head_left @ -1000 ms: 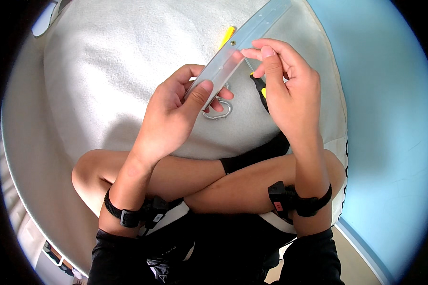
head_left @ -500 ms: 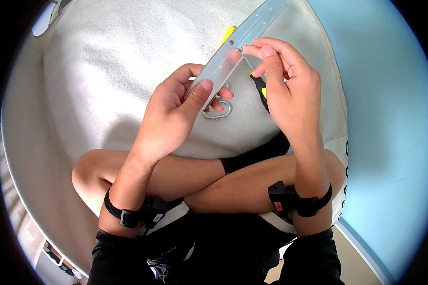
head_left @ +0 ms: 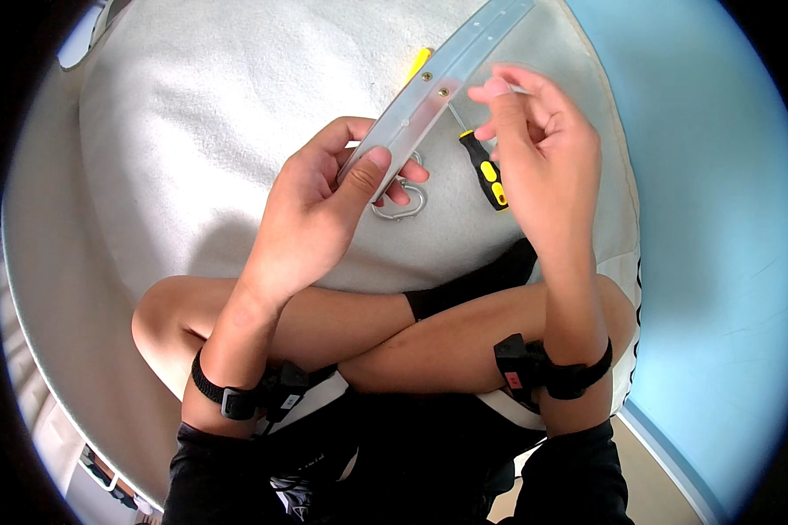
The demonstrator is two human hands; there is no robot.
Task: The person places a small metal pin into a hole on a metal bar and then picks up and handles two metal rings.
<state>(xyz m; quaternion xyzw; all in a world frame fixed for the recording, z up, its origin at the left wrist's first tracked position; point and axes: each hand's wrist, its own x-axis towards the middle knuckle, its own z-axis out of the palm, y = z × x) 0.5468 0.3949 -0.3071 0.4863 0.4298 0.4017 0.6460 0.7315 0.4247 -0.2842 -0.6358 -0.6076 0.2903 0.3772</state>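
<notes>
In the head view, the left hand [head_left: 311, 206] has its fingers closed on a long, translucent grey plastic strip [head_left: 451, 65] above off-white fleecy cloth [head_left: 193, 131]. Two round brass-coloured screws [head_left: 444, 92] sit in it; other apparent holes [head_left: 404, 123] look unfilled. The right hand [head_left: 552, 162] curls its fingers nearby, contents unclear.

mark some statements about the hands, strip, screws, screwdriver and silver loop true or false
1. The left hand holds the strip. True.
2. The right hand is pressed against the strip. False: a gap shows between its fingertips and the strip.
3. Two screws show on the strip. True.
4. The screwdriver lies on the cloth. True.
5. The screwdriver's handle is all red. False: it is black and yellow.
6. The silver loop is in the right hand. False: it lies on the cloth, near the left hand.
</notes>
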